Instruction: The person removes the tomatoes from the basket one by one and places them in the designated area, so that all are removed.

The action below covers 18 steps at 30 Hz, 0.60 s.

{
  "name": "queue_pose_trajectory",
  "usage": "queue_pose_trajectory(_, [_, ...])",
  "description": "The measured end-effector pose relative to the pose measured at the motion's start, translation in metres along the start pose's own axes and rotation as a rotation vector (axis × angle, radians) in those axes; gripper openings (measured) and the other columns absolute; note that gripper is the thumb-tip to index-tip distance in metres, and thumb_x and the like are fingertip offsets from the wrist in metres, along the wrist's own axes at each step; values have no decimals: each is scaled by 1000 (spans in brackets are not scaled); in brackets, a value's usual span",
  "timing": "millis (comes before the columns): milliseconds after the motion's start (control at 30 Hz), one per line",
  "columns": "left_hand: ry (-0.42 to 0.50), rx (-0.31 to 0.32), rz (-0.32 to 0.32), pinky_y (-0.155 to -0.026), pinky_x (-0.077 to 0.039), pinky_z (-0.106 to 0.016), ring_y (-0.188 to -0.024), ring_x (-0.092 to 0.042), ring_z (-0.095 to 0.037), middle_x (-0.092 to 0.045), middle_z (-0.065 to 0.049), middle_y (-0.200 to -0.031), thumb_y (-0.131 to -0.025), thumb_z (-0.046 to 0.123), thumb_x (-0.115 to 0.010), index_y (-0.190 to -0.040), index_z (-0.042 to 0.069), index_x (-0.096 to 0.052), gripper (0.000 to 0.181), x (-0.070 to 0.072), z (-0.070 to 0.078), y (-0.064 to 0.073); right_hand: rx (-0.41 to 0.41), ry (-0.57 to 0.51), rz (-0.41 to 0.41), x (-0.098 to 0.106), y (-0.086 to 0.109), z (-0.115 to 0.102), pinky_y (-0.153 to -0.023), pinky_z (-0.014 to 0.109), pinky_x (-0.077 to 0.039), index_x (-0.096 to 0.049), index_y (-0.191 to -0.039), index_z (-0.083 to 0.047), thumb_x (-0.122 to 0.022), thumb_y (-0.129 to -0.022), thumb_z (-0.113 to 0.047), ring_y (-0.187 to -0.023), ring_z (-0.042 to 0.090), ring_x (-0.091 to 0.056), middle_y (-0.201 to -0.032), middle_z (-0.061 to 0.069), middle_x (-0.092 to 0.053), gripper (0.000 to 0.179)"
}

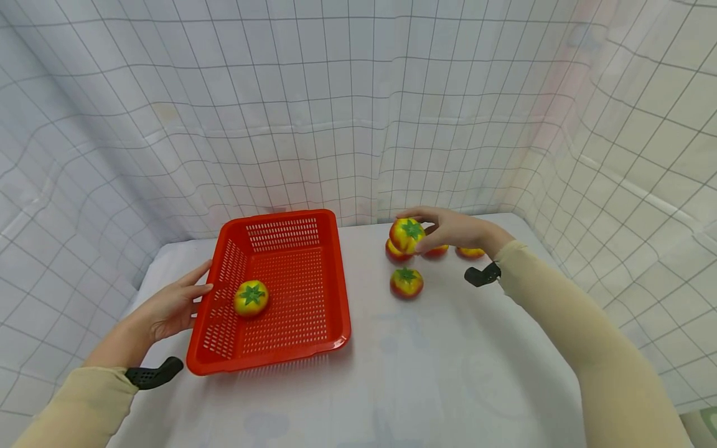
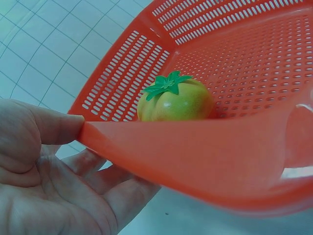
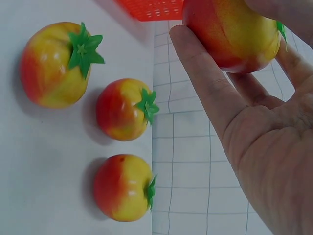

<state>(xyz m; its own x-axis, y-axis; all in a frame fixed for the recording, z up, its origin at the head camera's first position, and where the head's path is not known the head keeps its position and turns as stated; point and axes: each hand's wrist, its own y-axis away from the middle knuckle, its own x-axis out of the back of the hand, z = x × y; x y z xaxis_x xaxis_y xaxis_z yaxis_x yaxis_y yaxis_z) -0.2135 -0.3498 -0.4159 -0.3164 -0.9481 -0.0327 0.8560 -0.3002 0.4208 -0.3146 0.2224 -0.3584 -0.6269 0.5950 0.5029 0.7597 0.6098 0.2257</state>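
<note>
A red plastic basket (image 1: 342,286) with slotted walls stands at the left, holding one yellow-green toy tomato (image 1: 251,298) with a green star-shaped leaf. My left hand (image 1: 173,306) grips its left rim, thumb on top and fingers beneath, as the left wrist view shows. On the right, my right hand (image 1: 450,229) holds a red-and-yellow toy tomato (image 3: 234,32) between thumb and fingers, raised above the table. Below and around that hand lie several similar tomatoes, one of them a nearer tomato (image 1: 406,284) and another a far-right tomato (image 1: 470,252).
A white table (image 1: 426,373) carries everything. White cloth with a dark grid (image 1: 291,112) hangs behind it and along both sides. A black wrist strap piece (image 1: 483,274) juts from the right sleeve, and a like one (image 1: 155,373) from the left.
</note>
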Motion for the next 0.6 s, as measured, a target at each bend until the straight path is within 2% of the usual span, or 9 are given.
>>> queue_pose_trajectory(267, [3, 6, -4, -93, -56, -50, -112, -63, -22, -9, -26, -165, -112, 29, -41, -162, 35, 12, 73, 0, 0, -1, 16, -45, 6, 4, 11, 15, -106, 48, -41, -52, -148, -38, -80, -88, -25, -128, 27, -51, -149, -1, -45, 67])
queue_pose_trajectory(467, [-3, 5, -4, -93, -56, -50, -112, -62, -22, -7, -27, -166, -112, 29, -40, -162, 34, 13, 72, 0, 1, 0, -28, -24, 46, 5, 20, 28, -106, 48, -41, -52, -146, -38, -83, -86, -27, -130, 28, -47, -150, 0, -43, 68])
queue_pose_trajectory(600, [-1, 8, 2, -93, -56, -50, -112, -63, -22, -9, -27, -165, -112, 29, -41, -162, 34, 12, 73, 0, 0, 0, -61, -57, 46, 5, 26, 37, -106, 47, -43, -52, -145, -38, -84, -86, -23, -130, 30, -46, -150, 3, -42, 69])
